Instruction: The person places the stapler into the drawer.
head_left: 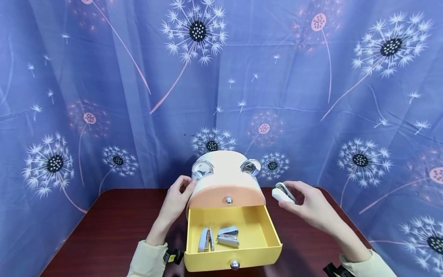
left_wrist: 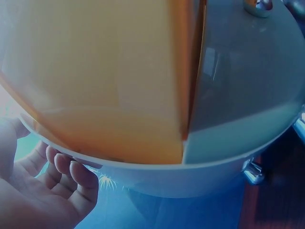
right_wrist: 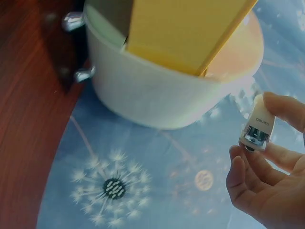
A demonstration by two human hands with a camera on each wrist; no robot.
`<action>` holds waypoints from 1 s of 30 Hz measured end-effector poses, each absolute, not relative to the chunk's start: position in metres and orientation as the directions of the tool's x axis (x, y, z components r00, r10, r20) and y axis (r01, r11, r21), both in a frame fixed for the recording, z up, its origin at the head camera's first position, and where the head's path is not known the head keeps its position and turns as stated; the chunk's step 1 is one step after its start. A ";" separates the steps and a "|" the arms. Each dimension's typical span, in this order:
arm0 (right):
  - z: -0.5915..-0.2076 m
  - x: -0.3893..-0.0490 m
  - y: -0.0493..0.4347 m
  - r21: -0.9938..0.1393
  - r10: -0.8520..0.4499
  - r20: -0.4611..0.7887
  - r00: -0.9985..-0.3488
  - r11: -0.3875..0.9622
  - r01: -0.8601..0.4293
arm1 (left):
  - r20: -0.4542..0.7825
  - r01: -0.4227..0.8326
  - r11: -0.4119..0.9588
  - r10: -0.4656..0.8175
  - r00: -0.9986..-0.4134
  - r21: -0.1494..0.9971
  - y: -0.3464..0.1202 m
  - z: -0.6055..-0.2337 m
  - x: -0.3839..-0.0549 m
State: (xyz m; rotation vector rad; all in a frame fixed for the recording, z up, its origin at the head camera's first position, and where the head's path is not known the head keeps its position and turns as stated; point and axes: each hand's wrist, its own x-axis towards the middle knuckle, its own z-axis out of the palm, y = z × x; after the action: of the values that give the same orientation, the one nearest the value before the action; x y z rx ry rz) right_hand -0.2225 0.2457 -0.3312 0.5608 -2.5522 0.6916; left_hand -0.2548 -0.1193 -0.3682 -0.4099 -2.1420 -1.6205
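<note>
My right hand (head_left: pixel 308 204) pinches a small white stapler (head_left: pixel 283 193) between thumb and fingers, raised to the right of a white two-drawer box (head_left: pixel 225 163). In the right wrist view the stapler (right_wrist: pixel 258 121) shows its silvery metal end. The box's lower yellow drawer (head_left: pixel 250 256) is pulled out. Inside it lie two grey-blue staplers, one on end at the left (head_left: pixel 204 240) and one on its side (head_left: pixel 228 236). My left hand (head_left: pixel 174 202) rests at the box's upper left side, fingers loosely bent and thumb at the rim (left_wrist: pixel 95 160).
The peach upper drawer (head_left: pixel 207 198) is closed, with a silver knob (head_left: pixel 228 200). Two shiny silver ear-like pieces stand on top of the box. A dark red-brown table (head_left: pixel 114 227) lies beneath. Behind it hangs a blue curtain (head_left: pixel 242 88) with dandelion prints.
</note>
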 end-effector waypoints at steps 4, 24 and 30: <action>-0.330 -0.214 0.234 -0.347 -0.358 0.508 -0.784 0.748 -0.566 | 0.494 0.472 0.274 -0.015 -0.869 0.838 -0.119 -0.369 -0.255; -0.344 -0.216 0.180 -0.214 -0.722 0.389 -0.572 0.533 -0.818 | 0.509 0.491 0.260 -0.001 -0.861 0.831 -0.120 -0.369 -0.257; -0.348 -0.219 0.169 -0.148 -0.751 0.321 -0.577 0.562 -0.813 | 0.508 0.492 0.254 0.001 -0.861 0.833 -0.120 -0.369 -0.256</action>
State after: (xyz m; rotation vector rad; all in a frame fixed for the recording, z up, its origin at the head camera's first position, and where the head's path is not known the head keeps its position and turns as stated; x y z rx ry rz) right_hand -0.2192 0.1690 -0.3485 1.3097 -2.5750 0.4149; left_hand -0.2559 -0.1203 -0.3686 -0.4490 -2.1267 -1.6394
